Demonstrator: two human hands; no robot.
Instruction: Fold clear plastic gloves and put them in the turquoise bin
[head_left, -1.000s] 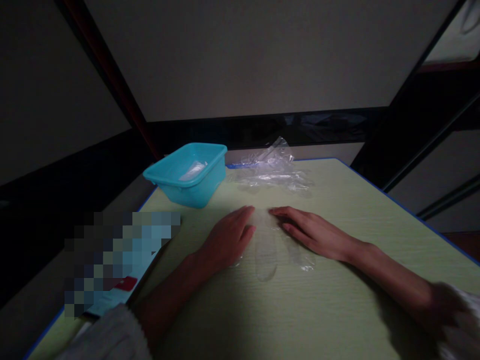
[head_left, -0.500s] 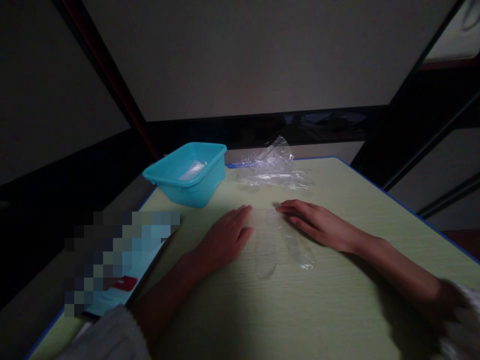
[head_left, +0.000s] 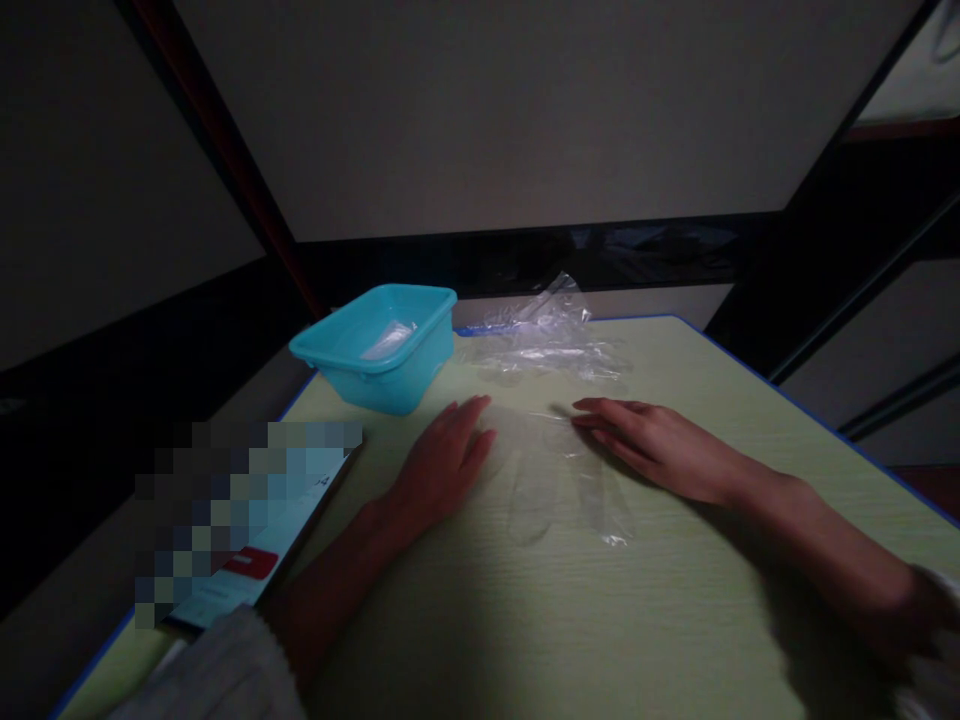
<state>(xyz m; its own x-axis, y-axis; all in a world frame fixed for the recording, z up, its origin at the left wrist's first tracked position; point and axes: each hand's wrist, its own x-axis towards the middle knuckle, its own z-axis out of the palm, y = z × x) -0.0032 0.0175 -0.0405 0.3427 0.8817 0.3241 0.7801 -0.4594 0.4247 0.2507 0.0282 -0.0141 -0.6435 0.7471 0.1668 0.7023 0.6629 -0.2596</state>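
Note:
A thin, see-through plastic piece (head_left: 544, 475) lies flat on the table, with two long rounded lobes pointing toward me. My left hand (head_left: 442, 455) is at its left edge, fingers stretched forward and thumb apart. On the other side, my right hand (head_left: 637, 440) hovers or rests by the upper right edge, with its fingers extended and slightly spread. Neither hand visibly grips anything. Whether the fingertips touch the film I cannot tell.
Crumpled clear plastic (head_left: 551, 335) lies at the table's far edge. A turquoise basin (head_left: 412, 370) holding a whitish plastic item (head_left: 390, 340) stands back left. A partly pixelated screen device (head_left: 259, 550) lies left of my forearm. The pale table (head_left: 600, 640) has blue edging, with dark-trimmed panels behind.
My hands have moved apart, the left one leftward and the right one rightward. The plastic piece between them looks spread wider at its top.

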